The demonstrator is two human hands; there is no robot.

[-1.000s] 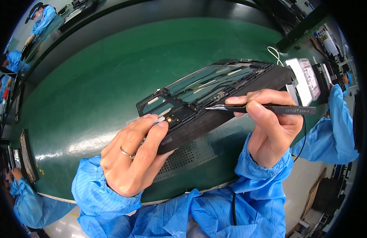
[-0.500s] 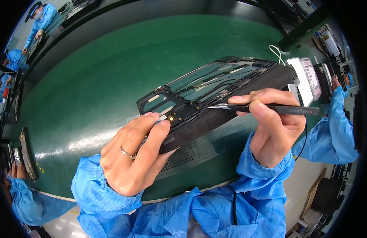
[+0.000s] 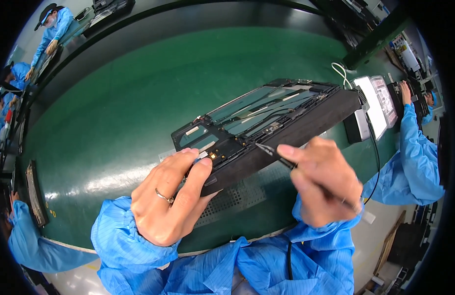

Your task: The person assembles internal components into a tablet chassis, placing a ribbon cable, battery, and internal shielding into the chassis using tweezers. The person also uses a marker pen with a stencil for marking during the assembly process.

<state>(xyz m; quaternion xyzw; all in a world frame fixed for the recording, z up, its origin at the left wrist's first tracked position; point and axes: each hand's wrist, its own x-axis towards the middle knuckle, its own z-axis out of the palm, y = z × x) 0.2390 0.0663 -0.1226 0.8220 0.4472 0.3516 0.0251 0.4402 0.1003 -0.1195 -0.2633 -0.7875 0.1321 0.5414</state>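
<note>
A black rectangular device frame (image 3: 267, 123), open-faced with glossy greenish panels and small parts inside, rests tilted over the green conveyor belt (image 3: 119, 108). My left hand (image 3: 171, 196), a ring on one finger, grips the frame's near left corner with fingertips on a small gold-coloured part. My right hand (image 3: 323, 182) holds a thin black pen-like tool (image 3: 276, 156) whose tip touches the frame's near edge. Both forearms wear blue sleeves.
A lit white screen (image 3: 372, 105) on a dark box stands right of the frame, with a white cable behind it. Another person in blue works at the right (image 3: 414, 147). More people in blue stand at the far left (image 3: 53, 29). A dark panel (image 3: 35, 194) lies at the belt's left edge.
My right hand has shifted left and down along the frame's near edge, the tool tip now closer to my left hand. The left hand keeps its grip.
</note>
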